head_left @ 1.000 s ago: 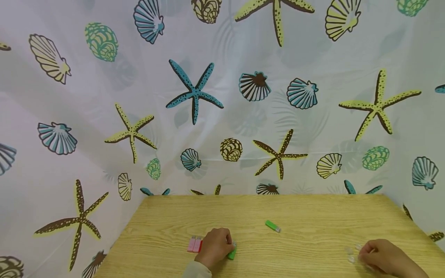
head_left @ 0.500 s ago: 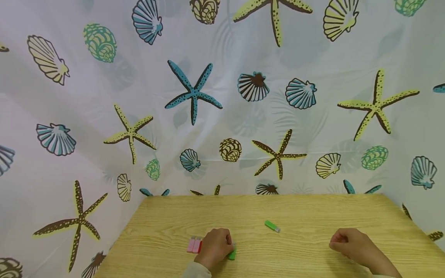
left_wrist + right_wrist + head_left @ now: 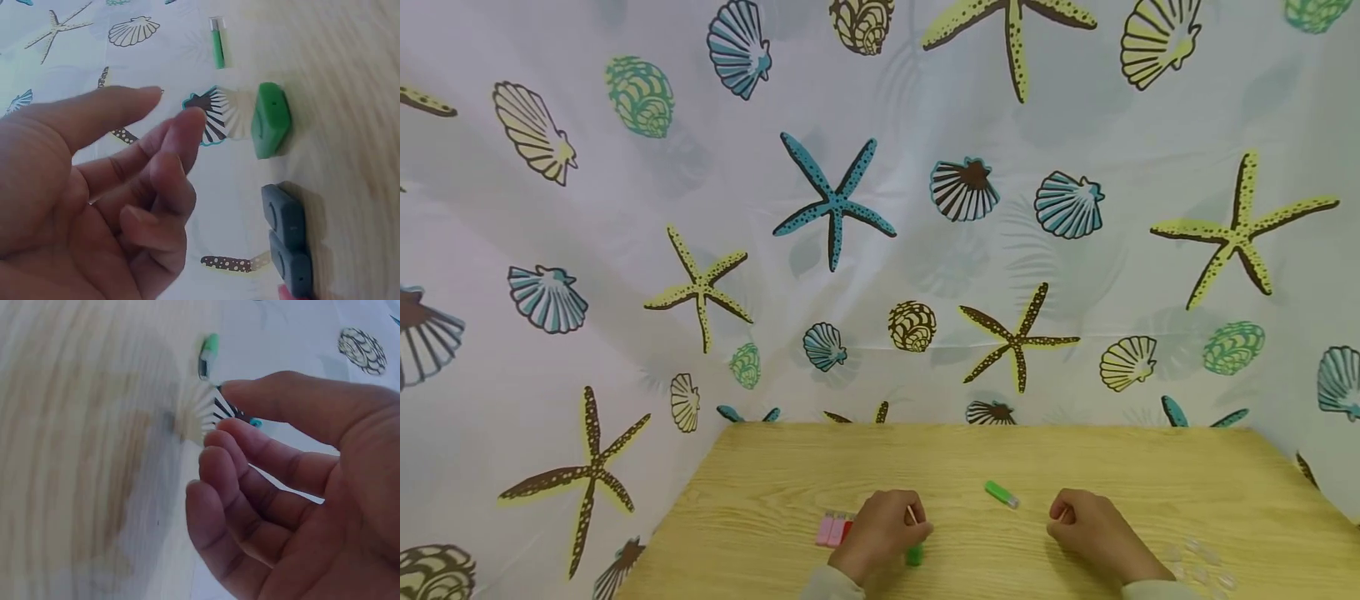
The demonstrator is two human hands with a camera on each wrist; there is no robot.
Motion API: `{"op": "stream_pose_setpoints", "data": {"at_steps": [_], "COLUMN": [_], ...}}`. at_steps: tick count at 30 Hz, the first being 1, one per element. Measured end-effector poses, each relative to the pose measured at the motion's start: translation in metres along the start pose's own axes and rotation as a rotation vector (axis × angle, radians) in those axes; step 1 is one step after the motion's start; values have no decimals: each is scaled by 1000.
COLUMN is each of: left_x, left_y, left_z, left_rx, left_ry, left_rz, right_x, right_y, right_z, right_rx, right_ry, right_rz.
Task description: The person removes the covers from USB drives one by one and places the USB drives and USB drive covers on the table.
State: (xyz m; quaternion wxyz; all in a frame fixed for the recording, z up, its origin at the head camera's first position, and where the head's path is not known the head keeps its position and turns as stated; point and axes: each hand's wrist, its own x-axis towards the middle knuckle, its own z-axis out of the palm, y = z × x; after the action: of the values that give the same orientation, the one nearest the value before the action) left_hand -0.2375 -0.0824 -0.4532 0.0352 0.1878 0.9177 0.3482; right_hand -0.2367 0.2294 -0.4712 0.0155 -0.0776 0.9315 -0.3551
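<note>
My left hand [image 3: 883, 529] hovers over a green USB stick [image 3: 914, 555], its thumb and index finger apart with nothing between them. In the left wrist view that green stick [image 3: 270, 120] lies just beyond the fingertips, with two dark grey sticks [image 3: 284, 215] in line beside it. My right hand [image 3: 1093, 529] is raised above the table at centre right, thumb and index finger brought close together. I cannot tell whether a small clear piece sits between them. Another green USB stick [image 3: 1001, 494] with a pale end lies between and beyond the hands.
Pink sticks [image 3: 830, 530] and a red one [image 3: 847, 531] lie left of my left hand, partly covered by it. Several small clear pieces [image 3: 1198, 575] are scattered right of my right forearm. A shell-print curtain [image 3: 940, 250] borders the wooden table [image 3: 775, 467].
My right hand has moved left from the clear pieces towards the middle of the table. My left hand has lifted slightly and its thumb and index finger have parted. The view has shifted a little.
</note>
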Motion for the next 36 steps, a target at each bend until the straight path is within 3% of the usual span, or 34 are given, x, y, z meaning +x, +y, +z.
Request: {"op": "stream_pose_setpoints", "data": {"at_steps": [7,13,24,36], "left_x": [3,3,2,2], "left_y": [4,9,14,15], "left_z": [-1,-3,-4,-4], "left_rx": [-37,-29,-32,-30], "left_ry": [-63,-65,-69,-71], "left_rz": [89,148,180,182], "right_x": [21,36,53,43], "right_y": [-13,-16,-16,-25], "right_z": [10,14,23,23], "right_rx": [-7,-50,-128,-142], "right_ry": [-2,-35,-37,-56], "right_rz": [3,4,0,5]}}
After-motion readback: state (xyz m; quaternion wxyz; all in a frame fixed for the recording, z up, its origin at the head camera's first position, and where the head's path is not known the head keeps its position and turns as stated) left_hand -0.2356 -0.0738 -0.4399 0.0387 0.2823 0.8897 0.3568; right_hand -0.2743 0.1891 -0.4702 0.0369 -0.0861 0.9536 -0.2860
